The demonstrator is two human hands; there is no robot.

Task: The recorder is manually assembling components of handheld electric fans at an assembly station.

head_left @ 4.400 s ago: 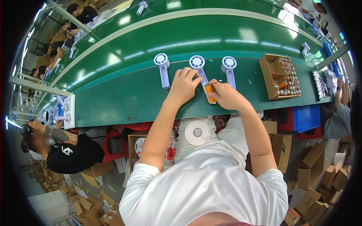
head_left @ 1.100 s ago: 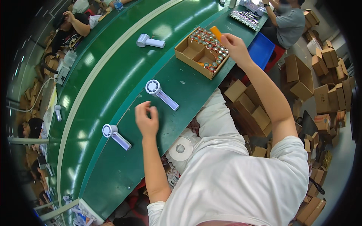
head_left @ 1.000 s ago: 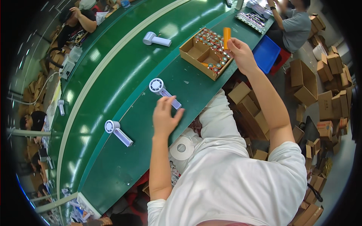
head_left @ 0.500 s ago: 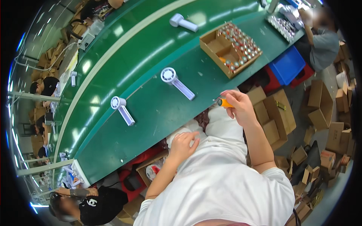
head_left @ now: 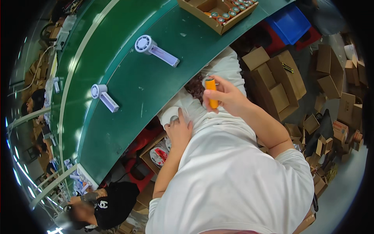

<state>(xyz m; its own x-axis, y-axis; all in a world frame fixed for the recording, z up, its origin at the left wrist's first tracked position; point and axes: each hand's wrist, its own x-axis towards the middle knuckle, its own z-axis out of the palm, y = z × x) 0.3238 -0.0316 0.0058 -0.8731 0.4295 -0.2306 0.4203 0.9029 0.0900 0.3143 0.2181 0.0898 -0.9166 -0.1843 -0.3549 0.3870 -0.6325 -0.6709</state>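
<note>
My right hand (head_left: 226,97) is closed around an orange cylindrical battery (head_left: 211,93), held tilted slightly over my lap. My left hand (head_left: 178,126) lies on my thigh with its fingers over a white round disc (head_left: 170,113), which looks like a roll; a grey ring shows at its middle. The fingers partly hide the disc. On the green bench (head_left: 132,82) lie two pale lilac handheld fans, the nearer one (head_left: 157,50) and the other (head_left: 104,97) farther left, each with a long open handle channel facing up.
A cardboard box (head_left: 218,17) with several orange batteries stands at the bench's far edge. The green conveyor (head_left: 97,43) runs behind. A blue bin (head_left: 290,25) and open cartons (head_left: 274,84) are at right. A person in black (head_left: 117,202) sits at lower left.
My view has shifted, so the bench things appear higher and farther left. My right hand has brought the battery back from the bench edge over my lap. My left hand now covers the white disc.
</note>
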